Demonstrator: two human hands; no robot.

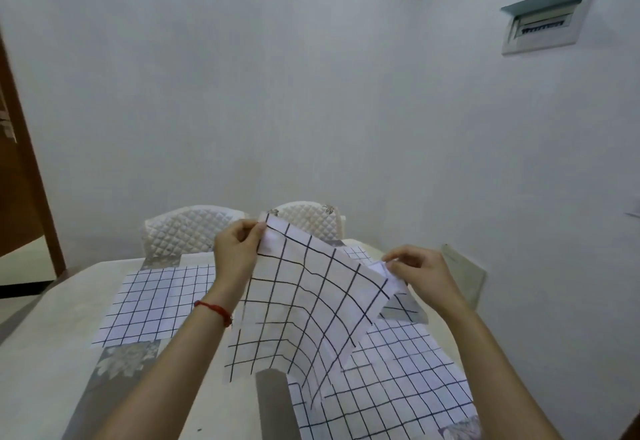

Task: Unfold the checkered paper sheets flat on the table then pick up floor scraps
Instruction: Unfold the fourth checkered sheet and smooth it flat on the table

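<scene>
My left hand (237, 252) pinches the top corner of the checkered sheet (308, 304), thumb and fingers curled on the edge. My right hand (417, 271) pinches the opposite corner, where a small folded flap bunches at my fingertips. The sheet hangs between both hands, above the table (45, 353), bowed and creased, lower edge curling under. Below my left wrist lies one flat sheet (156, 304); below my right forearm lies another flat sheet (398, 384).

Risks, as I judge them: pulling my hands apart too hard could tear the paper at the creases. The flap at my right fingers may stay folded if I lay it down now. Lowering it here would overlap the sheet under my right arm. Floor not in view; scraps unseen.
</scene>
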